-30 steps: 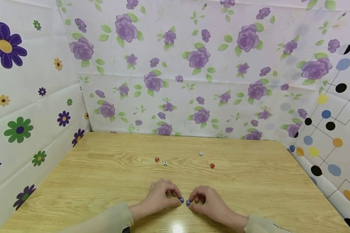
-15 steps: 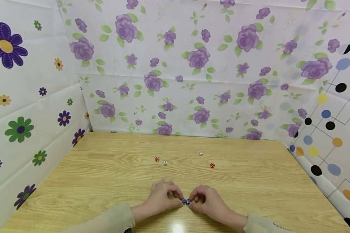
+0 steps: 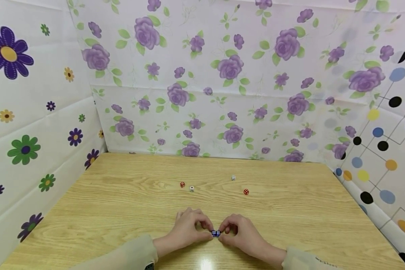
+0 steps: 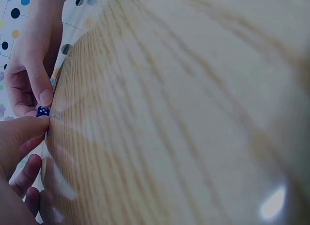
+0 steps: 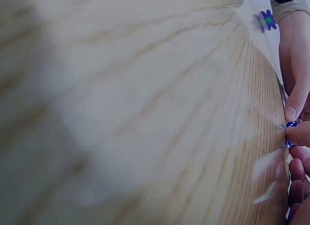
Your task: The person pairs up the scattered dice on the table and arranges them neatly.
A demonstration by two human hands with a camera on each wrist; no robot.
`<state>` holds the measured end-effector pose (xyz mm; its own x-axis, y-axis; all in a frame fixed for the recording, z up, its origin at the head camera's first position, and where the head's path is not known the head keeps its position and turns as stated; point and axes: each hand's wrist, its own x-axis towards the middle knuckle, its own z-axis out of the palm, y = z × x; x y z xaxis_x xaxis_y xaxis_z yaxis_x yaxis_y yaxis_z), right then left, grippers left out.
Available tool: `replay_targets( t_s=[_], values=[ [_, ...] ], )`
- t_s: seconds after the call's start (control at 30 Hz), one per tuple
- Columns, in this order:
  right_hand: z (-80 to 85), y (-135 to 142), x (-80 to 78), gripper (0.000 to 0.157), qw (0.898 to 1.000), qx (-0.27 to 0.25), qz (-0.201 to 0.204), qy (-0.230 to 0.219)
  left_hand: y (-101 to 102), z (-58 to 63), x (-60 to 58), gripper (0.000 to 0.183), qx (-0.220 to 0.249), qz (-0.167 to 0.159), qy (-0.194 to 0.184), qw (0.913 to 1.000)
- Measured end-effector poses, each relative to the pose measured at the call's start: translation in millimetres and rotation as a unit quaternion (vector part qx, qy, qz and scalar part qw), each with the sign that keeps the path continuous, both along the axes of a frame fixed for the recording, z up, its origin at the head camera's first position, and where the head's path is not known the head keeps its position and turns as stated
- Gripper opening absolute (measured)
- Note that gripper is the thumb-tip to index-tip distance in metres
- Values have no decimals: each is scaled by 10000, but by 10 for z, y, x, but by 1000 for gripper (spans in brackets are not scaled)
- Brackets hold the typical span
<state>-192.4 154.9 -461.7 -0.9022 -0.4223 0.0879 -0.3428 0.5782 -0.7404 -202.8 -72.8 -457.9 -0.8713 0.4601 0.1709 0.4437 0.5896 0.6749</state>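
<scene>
Two small blue dice with white dots sit side by side on the wooden table near its front, and they appear to touch. My left hand [image 3: 189, 229] pinches the left blue die [image 3: 213, 233] between thumb and index finger. From the other side, my right hand [image 3: 242, 234] pinches the right blue die [image 3: 218, 233] the same way. In the left wrist view a blue die [image 4: 43, 111] shows between the fingertips of both hands. The right wrist view has a blue die [image 5: 291, 124] partly hidden behind a thumb.
Beyond the hands, a red die [image 3: 182, 184] lies beside a white die [image 3: 191, 189]. Farther right are another white die [image 3: 233, 178] and another red die [image 3: 246, 191]. Patterned cloths surround the wooden table [image 3: 138, 176] at the back and both sides.
My left hand has moved slightly right with its blue die, closing the gap to the other blue die. The right hand has stayed nearly still.
</scene>
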Motion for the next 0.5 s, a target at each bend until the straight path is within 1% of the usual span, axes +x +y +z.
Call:
replay_targets(
  t_s=[0.2,0.5],
  values=[
    [1,3,-7,11,10000,-10,11,-15,12,13,6,14,6,7,-24,10000],
    [-7,0,-5,11,10000,-54,56,-13,15,-4,5,14,-1,17,-34,10000]
  ],
)
